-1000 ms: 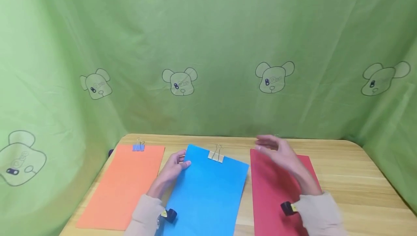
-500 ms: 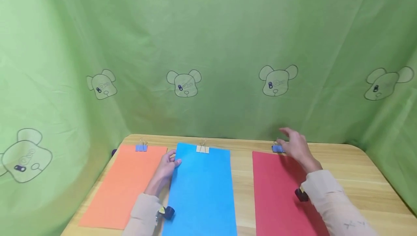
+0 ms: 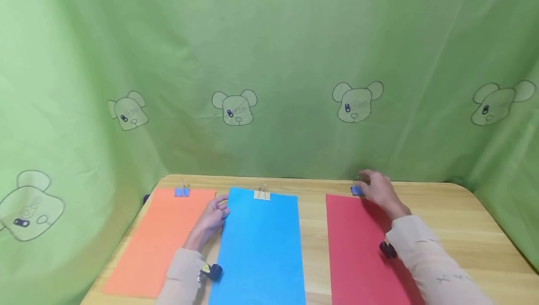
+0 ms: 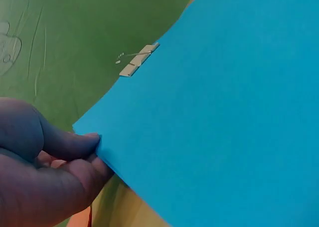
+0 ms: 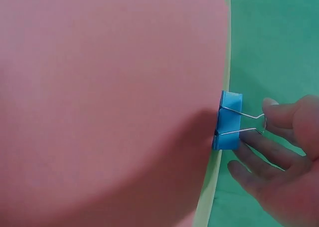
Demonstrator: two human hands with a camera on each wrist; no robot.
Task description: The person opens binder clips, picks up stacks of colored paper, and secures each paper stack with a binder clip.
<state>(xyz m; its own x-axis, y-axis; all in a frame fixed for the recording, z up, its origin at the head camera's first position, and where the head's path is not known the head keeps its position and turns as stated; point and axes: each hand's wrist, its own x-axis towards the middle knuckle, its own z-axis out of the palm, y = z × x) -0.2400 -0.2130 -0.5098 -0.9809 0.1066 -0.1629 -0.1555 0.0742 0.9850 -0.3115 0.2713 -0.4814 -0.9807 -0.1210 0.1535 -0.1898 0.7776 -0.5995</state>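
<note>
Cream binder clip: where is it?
Head view, lower middle: the cream binder clip sits on the far edge of the blue sheet, right of the left hand.

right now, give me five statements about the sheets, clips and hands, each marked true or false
1. The left hand pinches the edge of the blue sheet. True.
2. The clip on the blue sheet is red. False: it is a cream clip.
3. In the head view, the orange sheet lies left of the blue sheet. True.
4. The right hand is at the orange sheet. False: the right hand is at the blue clip by the far edge of the red sheet.
5. A shadow falls across the red sheet. True.
</note>
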